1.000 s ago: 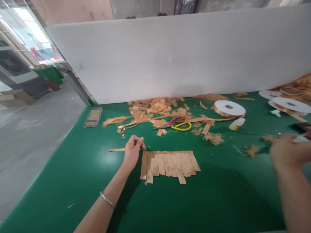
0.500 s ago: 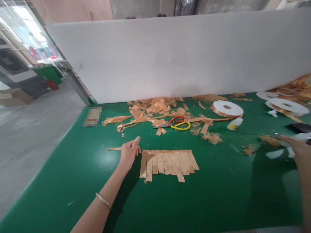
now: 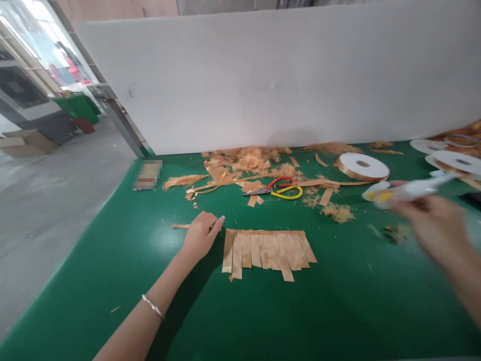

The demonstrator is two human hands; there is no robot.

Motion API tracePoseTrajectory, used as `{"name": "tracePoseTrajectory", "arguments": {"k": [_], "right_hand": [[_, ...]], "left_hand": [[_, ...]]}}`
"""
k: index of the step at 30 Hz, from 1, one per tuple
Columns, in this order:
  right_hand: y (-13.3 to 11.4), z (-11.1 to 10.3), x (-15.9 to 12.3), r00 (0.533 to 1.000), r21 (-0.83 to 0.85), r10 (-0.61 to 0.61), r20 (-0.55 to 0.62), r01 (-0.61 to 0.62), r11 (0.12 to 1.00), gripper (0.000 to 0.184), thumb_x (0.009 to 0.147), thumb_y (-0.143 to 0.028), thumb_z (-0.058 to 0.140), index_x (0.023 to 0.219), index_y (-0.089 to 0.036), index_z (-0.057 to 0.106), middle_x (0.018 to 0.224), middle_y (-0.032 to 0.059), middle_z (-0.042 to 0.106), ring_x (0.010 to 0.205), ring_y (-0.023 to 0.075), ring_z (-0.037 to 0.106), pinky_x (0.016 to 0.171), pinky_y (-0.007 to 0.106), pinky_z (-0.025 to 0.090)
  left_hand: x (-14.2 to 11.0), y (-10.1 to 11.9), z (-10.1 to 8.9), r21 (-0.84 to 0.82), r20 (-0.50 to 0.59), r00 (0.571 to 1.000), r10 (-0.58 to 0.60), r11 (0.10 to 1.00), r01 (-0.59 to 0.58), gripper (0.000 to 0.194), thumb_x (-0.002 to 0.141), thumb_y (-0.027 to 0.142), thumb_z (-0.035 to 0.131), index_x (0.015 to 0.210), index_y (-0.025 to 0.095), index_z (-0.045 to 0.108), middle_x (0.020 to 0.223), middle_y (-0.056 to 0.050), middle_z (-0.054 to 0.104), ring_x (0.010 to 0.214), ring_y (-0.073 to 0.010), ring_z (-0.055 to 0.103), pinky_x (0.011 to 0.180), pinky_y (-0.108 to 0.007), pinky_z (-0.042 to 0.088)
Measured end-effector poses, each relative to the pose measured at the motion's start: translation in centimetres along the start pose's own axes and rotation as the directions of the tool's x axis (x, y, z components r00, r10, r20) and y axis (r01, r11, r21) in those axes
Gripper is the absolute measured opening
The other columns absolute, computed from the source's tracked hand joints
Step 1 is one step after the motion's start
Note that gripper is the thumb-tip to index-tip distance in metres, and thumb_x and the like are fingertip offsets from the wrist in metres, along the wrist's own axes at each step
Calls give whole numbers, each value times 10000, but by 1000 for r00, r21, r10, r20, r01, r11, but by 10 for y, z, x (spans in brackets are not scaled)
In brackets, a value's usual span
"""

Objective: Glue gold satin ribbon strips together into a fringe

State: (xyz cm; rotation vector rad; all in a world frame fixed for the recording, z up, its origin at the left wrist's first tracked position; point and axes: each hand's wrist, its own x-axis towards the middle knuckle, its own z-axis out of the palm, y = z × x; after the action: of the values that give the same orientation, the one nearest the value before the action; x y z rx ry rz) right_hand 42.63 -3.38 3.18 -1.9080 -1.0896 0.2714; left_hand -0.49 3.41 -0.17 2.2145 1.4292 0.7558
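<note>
A fringe of tan ribbon strips [image 3: 268, 249] hangs from one horizontal strip on the green table [image 3: 308, 311]. My left hand [image 3: 201, 235] rests on the left end of that strip, fingers bent and pressing it down. My right hand [image 3: 432, 225], blurred by motion, is lifted at the right and closed on a white squeeze bottle [image 3: 408, 190] with a yellow label, its nozzle pointing right.
Scissors with red and yellow handles [image 3: 278, 190] lie among ribbon scraps and shavings [image 3: 248, 163] near the white partition [image 3: 263, 75]. White ribbon spools [image 3: 363, 166] sit at the back right. The table's left edge drops to a concrete floor [image 3: 45, 200].
My right hand has risen and swung left with the white bottle. My left hand has lowered from a raised pinch to rest flat on the strip's left end.
</note>
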Motion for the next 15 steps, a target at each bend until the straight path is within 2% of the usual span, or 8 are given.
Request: {"name": "tracePoseTrajectory", "arguments": {"k": [1, 2, 4, 5, 6, 7, 10, 15], "right_hand": [[-18, 14, -11, 981, 48, 5, 193, -15, 999, 365, 667, -504, 627, 951, -275, 628, 954, 127, 618, 883, 289, 591, 742, 465, 454], [-34, 29, -22, 925, 87, -9, 379, -26, 996, 379, 619, -508, 671, 902, -257, 647, 908, 116, 628, 823, 281, 600, 695, 437, 474], [-64, 57, -43, 724, 156, -78, 686, -41, 987, 456, 667, -518, 652, 1049, -271, 610, 927, 80, 638, 777, 242, 604, 633, 385, 488], [-76, 70, -52, 650, 154, -106, 752, -17, 988, 470, 690, -498, 649, 1102, -283, 574, 889, 57, 642, 719, 213, 601, 601, 354, 476], [-86, 81, -59, 615, 175, -147, 775, 14, 984, 445, 704, -478, 650, 1089, -274, 562, 844, 40, 636, 671, 188, 589, 575, 325, 459], [-95, 92, -64, 607, 205, -187, 773, 39, 978, 395, 705, -468, 655, 1027, -256, 570, 815, 32, 624, 640, 170, 574, 549, 299, 440], [-111, 119, -70, 653, 311, -276, 705, 65, 948, 332, 674, -460, 684, 863, -208, 580, 765, 25, 582, 588, 133, 517, 498, 259, 391], [-125, 150, -75, 674, 464, -317, 667, -43, 885, 318, 681, -447, 679, 851, -190, 603, 809, 46, 595, 673, 156, 522, 569, 288, 411]], "left_hand": [[1, 1, 1, 50, 10, 998, 58, 997, -59, 371, 902, 350, 402, 601, 187, 546, 662, -36, 590, 738, -182, 512, 688, -303, 399], [1, 1, 2, 106, 20, 993, 115, 987, -117, 335, 907, 319, 395, 650, 183, 561, 703, -42, 596, 765, -187, 501, 706, -313, 404], [-1, 1, 3, 208, 39, 980, 197, 957, -201, 260, 909, 261, 389, 762, 173, 584, 796, -56, 608, 817, -194, 490, 736, -334, 416], [-3, 1, 3, 241, 43, 975, 217, 945, -221, 224, 903, 242, 400, 814, 170, 593, 835, -61, 611, 844, -198, 489, 747, -343, 420], [-6, 0, 3, 269, 52, 971, 234, 933, -239, 200, 896, 231, 415, 859, 170, 601, 862, -65, 610, 867, -203, 489, 751, -350, 423], [-8, 0, 3, 295, 66, 965, 254, 919, -262, 191, 889, 229, 429, 890, 174, 612, 874, -67, 608, 882, -207, 490, 750, -355, 424], [-18, 1, 0, 369, 113, 934, 339, 859, -356, 219, 882, 238, 442, 906, 192, 654, 840, -73, 597, 862, -211, 490, 704, -352, 413], [-25, 2, -3, 450, 162, 870, 466, 750, -485, 260, 886, 239, 428, 873, 180, 681, 756, -74, 593, 765, -207, 472, 608, -340, 357]]}}
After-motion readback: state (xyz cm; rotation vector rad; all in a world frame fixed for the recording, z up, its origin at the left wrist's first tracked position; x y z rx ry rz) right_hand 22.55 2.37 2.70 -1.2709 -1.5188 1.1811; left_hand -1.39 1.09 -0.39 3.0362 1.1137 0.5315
